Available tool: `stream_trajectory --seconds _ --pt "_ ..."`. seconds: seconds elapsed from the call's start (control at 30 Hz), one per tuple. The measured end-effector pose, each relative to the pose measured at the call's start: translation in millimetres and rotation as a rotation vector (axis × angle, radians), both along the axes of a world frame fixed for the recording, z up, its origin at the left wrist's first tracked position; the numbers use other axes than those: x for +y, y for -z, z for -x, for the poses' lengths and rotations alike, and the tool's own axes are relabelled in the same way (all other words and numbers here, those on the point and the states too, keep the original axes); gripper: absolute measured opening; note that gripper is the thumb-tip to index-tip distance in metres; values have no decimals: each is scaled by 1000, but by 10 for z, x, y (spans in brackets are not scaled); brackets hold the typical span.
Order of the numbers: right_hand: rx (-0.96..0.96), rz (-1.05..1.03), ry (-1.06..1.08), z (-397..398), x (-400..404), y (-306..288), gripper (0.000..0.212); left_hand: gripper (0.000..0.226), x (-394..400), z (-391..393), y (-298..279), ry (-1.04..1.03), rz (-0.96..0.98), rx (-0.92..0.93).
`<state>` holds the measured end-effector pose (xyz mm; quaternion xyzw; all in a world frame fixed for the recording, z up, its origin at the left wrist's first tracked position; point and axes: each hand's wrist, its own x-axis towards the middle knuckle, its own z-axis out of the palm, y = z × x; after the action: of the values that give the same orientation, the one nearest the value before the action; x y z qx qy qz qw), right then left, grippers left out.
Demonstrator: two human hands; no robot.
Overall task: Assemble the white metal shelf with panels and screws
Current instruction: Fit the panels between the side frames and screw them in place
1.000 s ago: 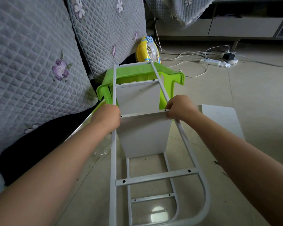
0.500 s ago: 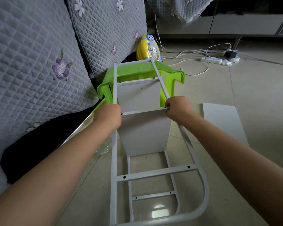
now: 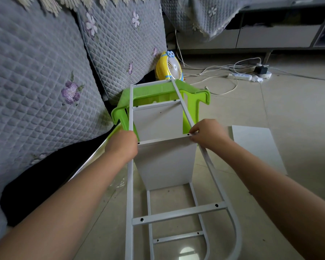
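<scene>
**Both hands at the middle panel of the white shelf frame**

Beige tiled floor (image 3: 298, 113), with a grey quilted sofa cover (image 3: 36, 76) with purple flowers along the left side and a low grey cabinet (image 3: 270, 36) at the far wall.

White metal shelf frame (image 3: 129, 184) lying on its side in the middle, running from the near edge to the far side. Far end resting on a green plastic stool (image 3: 195, 96). Two open cross bars with screw holes at the near end (image 3: 178, 213).

Two white panels already standing between the side rails: far panel (image 3: 158, 121) near the stool, middle panel (image 3: 165, 164) closer to the camera.

Left hand (image 3: 123, 145) curled around the left rail, just at the left top corner of the middle panel; fingers hidden behind the rail, so only the back of the hand visible. Right hand (image 3: 207, 132) at the right top corner of the same panel, fingertips pinching at the right rail beside a screw hole. Too small to tell whether a screw is between the fingers.

One more white panel (image 3: 257, 147) flat on the floor at the right, apart from the frame.

Yellow cartoon desk fan (image 3: 170, 67) behind the stool. White power strip (image 3: 239, 76) and loose cables at the far right. Clear plastic wrap (image 3: 118, 182) on the floor at the left of the frame.
</scene>
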<state>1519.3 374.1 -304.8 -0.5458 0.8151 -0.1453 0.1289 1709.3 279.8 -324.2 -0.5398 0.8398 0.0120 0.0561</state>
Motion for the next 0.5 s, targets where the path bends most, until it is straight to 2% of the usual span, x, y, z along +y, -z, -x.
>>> stream_trajectory --seconds 0.13,0.23,0.3,0.4,0.5 --pt "-41 28 -29 42 21 -4 30 26 156 137 -129 20 130 -164" --pt "-145 64 -43 107 8 33 30 34 256 320 -170 195 166 -121" --pt "-339 115 -4 162 17 80 30 30 301 465 -140 291 139 -6" --pt "-715 158 67 264 92 167 38 23 363 697 -66 326 113 112" --pt "-901 127 59 372 144 227 41 17 364 851 -12 350 110 149"
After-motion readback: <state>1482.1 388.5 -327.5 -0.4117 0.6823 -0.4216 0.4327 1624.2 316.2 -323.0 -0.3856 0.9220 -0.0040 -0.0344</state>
